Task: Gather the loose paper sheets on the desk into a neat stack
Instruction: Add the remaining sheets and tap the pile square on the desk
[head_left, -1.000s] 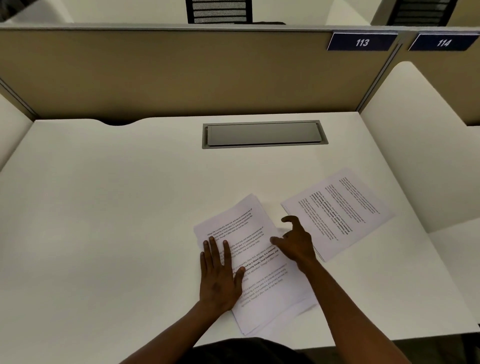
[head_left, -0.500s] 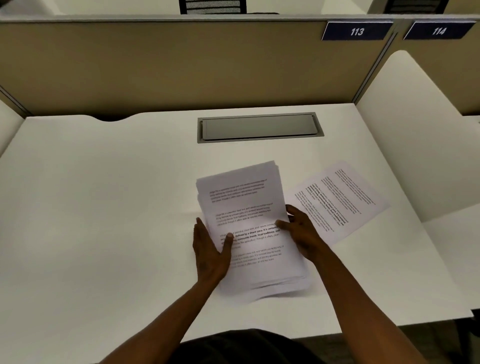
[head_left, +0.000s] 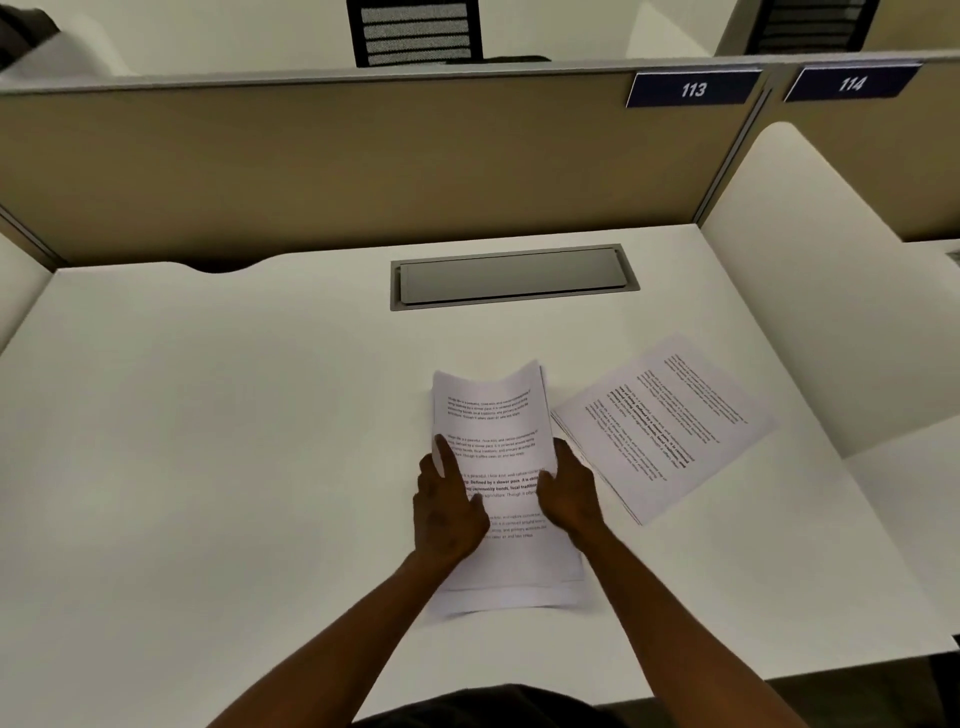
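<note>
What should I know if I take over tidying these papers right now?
Left hand: grips the left edge of the stack of sheets, thumb on top.
Right hand: grips the stack's right edge.
The stack sits mid-desk, squeezed between both hands, its far end bowed; the bottom edges look uneven.
Loose papers lie flat on the desk to the right, angled, possibly more than one sheet.
Done: most sheets gathered.
Left: add the loose papers, then square the edges.
</note>
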